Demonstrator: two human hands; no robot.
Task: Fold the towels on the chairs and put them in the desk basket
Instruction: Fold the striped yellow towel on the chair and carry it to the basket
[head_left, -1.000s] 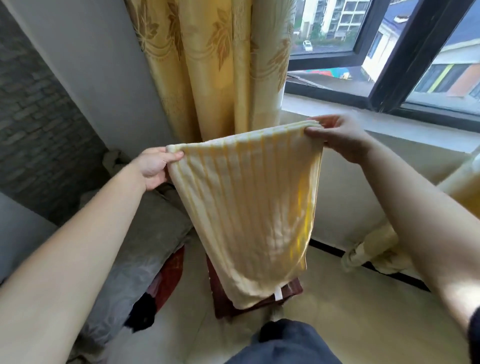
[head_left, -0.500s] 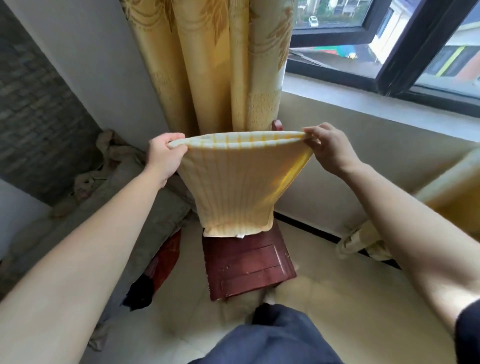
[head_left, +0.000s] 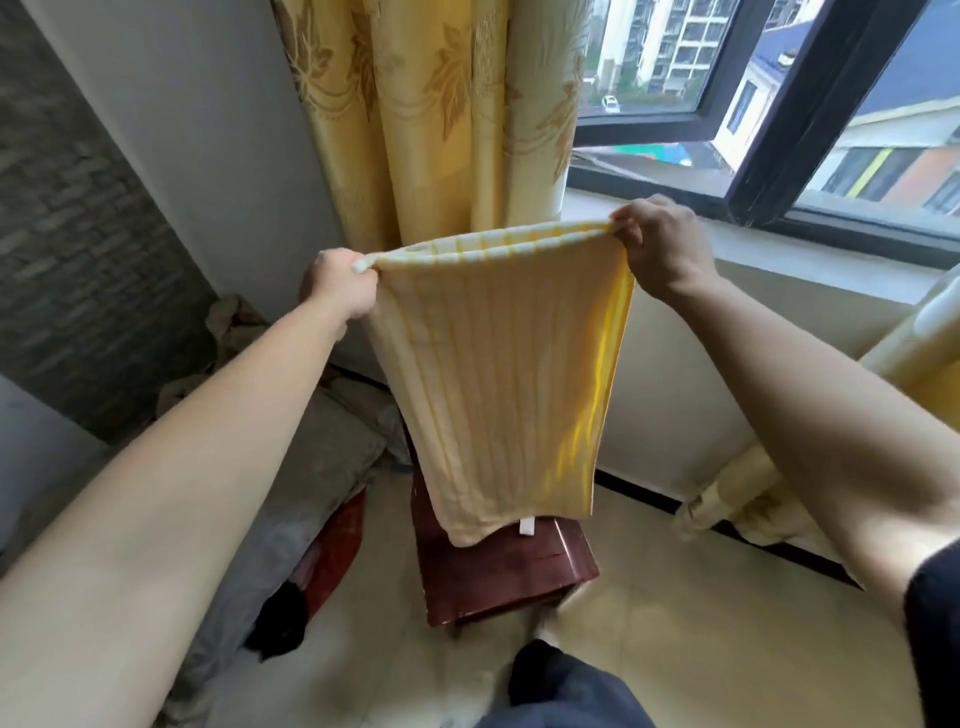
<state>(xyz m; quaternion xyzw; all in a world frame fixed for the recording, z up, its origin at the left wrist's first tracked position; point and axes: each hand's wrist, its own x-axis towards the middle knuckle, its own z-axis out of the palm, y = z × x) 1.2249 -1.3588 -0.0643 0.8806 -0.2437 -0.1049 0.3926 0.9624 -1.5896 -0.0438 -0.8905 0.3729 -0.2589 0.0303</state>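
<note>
A pale yellow striped towel (head_left: 493, 374) hangs doubled in the air in front of me, its top edge stretched level between both hands. My left hand (head_left: 340, 283) pinches the top left corner and my right hand (head_left: 660, 244) pinches the top right corner. A small white tag (head_left: 526, 526) hangs at the towel's lower edge. Below the towel stands a dark red wooden chair (head_left: 498, 577); the towel hides its back part. No basket is in view.
A gold patterned curtain (head_left: 415, 114) hangs behind the towel, with a window (head_left: 779, 104) and sill to its right. Grey bedding (head_left: 291, 499) lies low on the left over a red object. A cream bundle (head_left: 737, 493) leans against the wall at right.
The towel hangs longer and lower than half a second ago, and both hands have lifted its top edge. The view has tilted up, showing more window.
</note>
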